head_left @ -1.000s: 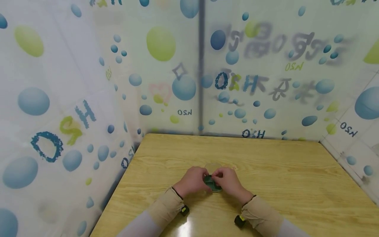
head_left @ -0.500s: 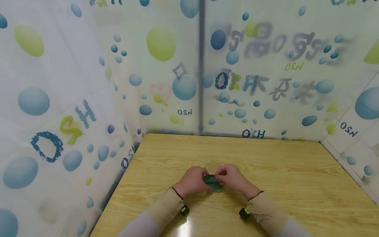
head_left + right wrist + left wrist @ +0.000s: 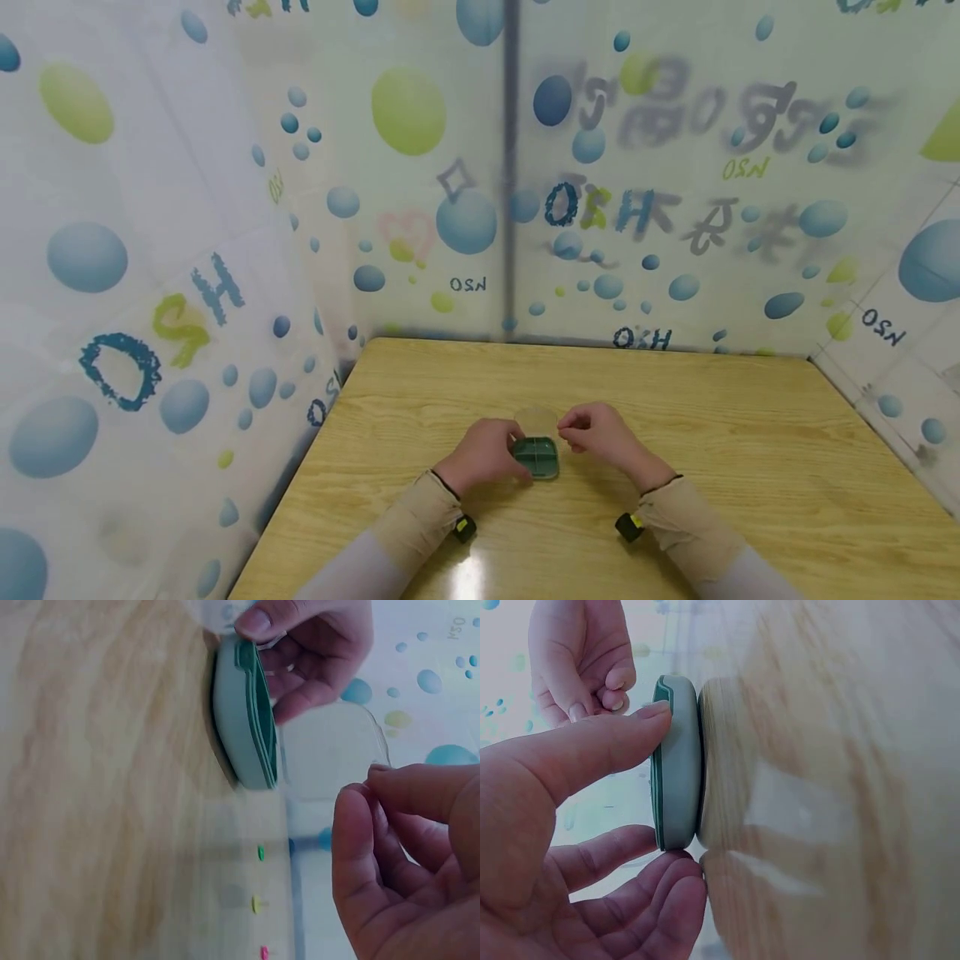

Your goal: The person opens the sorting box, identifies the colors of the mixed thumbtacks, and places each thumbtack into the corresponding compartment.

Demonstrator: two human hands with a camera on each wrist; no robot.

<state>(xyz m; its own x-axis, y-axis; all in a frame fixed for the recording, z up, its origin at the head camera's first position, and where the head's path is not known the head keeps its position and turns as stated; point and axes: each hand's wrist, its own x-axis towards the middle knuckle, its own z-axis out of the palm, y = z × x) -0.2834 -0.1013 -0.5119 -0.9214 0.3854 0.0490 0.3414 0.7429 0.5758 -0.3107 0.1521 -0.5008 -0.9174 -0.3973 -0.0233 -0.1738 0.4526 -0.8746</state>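
A small green pill box (image 3: 536, 457) with inner dividers rests on the table. Its clear lid (image 3: 330, 754) is raised at the far side. My left hand (image 3: 486, 454) holds the box at its left side, thumb (image 3: 634, 735) on the rim and fingers against the opposite side. To the right of the lid is my right hand (image 3: 600, 433), its thumb and forefinger brought together and the other fingers curled. In the right wrist view those fingertips overlap the lid's edge; whether they touch it, or hide something tiny between them, I cannot tell.
On the wood-grain table (image 3: 735, 450), the right wrist view shows tiny green (image 3: 261, 853), yellow (image 3: 256, 904) and pink (image 3: 264, 951) pieces in a row. Patterned curtains (image 3: 420, 208) close off the table's back and sides.
My right hand has drawn away from the box's inside, up and to the right, baring its compartments. The left hand and the box have shifted slightly left and away.
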